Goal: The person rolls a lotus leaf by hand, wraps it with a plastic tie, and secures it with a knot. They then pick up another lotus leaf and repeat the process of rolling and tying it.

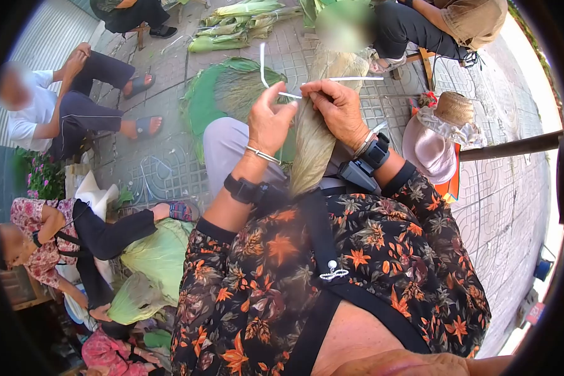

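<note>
A thin white strip (356, 79) runs between my two hands above my lap. My left hand (271, 119) is closed, thumb and forefinger pinching the strip, whose loose end bends up beyond the fingers. My right hand (338, 113) pinches the same strip, and its other end sticks out to the right. Between and under the hands lies a long bundle of dried, brownish-green leaves (313, 141), its narrow end toward my chest. The strip crosses over the bundle near my fingertips; whether it passes around underneath is hidden.
Beyond my knees lies a round pile of green leaves (202, 94), with more leaf bundles (232, 28) farther off. Seated people are at the left, lower left and top right. A straw hat (455, 108) and a pink hat (427, 147) are at the right.
</note>
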Demonstrator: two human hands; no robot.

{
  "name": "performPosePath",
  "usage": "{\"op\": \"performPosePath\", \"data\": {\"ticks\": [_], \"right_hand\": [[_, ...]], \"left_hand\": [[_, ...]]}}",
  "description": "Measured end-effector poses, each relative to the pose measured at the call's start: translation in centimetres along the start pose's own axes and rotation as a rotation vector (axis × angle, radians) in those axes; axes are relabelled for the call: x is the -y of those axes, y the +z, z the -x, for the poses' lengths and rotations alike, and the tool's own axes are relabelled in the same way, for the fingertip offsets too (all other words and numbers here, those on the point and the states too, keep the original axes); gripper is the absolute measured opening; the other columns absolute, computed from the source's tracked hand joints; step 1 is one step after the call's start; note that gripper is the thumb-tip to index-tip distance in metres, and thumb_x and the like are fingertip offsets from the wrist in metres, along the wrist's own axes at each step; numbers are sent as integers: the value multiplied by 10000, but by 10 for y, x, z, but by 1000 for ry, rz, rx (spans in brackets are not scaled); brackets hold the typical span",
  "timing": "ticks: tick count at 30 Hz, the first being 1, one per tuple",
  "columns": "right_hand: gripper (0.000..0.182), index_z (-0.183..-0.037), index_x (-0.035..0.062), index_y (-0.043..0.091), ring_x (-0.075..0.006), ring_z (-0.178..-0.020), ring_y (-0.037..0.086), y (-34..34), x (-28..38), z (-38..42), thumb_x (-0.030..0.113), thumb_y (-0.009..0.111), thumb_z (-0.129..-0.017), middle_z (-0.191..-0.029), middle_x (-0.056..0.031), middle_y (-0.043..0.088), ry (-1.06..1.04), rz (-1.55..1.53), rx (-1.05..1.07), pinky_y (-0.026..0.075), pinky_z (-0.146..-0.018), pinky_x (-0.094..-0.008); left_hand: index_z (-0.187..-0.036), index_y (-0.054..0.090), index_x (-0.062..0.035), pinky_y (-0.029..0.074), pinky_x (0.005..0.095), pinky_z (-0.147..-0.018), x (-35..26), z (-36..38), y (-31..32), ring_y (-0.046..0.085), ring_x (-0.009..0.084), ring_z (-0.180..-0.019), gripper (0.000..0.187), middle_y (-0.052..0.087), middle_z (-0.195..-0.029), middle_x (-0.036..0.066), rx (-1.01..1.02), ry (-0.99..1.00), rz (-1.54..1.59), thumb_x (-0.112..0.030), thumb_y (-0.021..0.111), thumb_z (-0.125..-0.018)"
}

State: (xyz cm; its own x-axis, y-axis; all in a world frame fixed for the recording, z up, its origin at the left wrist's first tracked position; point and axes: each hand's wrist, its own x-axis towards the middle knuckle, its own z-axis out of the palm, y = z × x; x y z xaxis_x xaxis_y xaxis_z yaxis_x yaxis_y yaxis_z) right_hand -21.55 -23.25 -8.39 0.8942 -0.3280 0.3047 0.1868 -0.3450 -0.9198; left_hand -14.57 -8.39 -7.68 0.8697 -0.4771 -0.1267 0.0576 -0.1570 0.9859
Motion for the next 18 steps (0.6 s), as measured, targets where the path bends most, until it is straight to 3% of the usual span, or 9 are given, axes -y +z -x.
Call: {"op": "performPosePath", "data": {"ticks": [1,4,5,10,12,13,16,18], "right_hand": [[156,-975,24,659,-203,-817,641,-1,2,0,28,559,-856,-870,-122,668,-1,13,19,492,-730,-293],[175,-1007,37,649,-189,-807,626,1,6,-1,42,578,-847,-882,-109,656,-21,32,42,487,-740,-285],[177,-1011,39,646,-185,-796,619,1,6,-1,52,587,-844,-875,-106,648,-13,15,44,484,-733,-285],[209,-1026,42,631,-185,-745,583,-6,2,0,101,636,-826,-833,-93,602,15,99,98,464,-693,-287],[160,-964,30,640,-230,-771,598,-7,3,0,111,647,-826,-844,-110,608,-87,105,40,458,-681,-301],[149,-947,25,642,-243,-788,605,-6,7,2,115,646,-829,-861,-116,615,-120,102,14,463,-691,-308],[130,-907,10,644,-271,-843,620,-2,4,3,120,637,-839,-911,-138,629,-224,70,-54,479,-730,-327],[130,-902,1,644,-284,-874,624,-2,3,3,117,630,-843,-935,-149,633,-295,79,-50,488,-758,-334]], "left_hand": [[-1201,545,31,512,223,-605,6,-6,-2,635,124,-802,359,611,-1118,105,-77,130,-38,-26,582,-849],[-1129,601,2,509,217,-616,-6,-14,-6,635,116,-779,262,642,-1020,72,-76,330,-84,-15,546,-874],[-1010,653,-12,504,215,-610,-12,-14,-1,637,112,-777,190,655,-919,61,-101,458,-106,20,527,-871],[-852,657,-16,504,246,-656,-36,-10,8,633,141,-778,171,661,-862,75,49,820,-377,99,562,-768],[-839,650,-17,504,253,-679,-45,-7,9,632,154,-802,182,667,-886,72,83,982,-464,110,564,-741],[-851,642,-21,505,273,-705,-46,-5,8,631,183,-845,235,656,-1007,95,60,961,-447,133,531,-713],[-916,644,-34,508,290,-704,-36,-18,-9,630,200,-851,322,601,-1146,128,-3,817,-537,148,490,-700],[-978,643,-44,506,308,-736,-37,-20,-10,621,210,-894,384,548,-1225,150,92,793,-516,145,469,-693]]}}
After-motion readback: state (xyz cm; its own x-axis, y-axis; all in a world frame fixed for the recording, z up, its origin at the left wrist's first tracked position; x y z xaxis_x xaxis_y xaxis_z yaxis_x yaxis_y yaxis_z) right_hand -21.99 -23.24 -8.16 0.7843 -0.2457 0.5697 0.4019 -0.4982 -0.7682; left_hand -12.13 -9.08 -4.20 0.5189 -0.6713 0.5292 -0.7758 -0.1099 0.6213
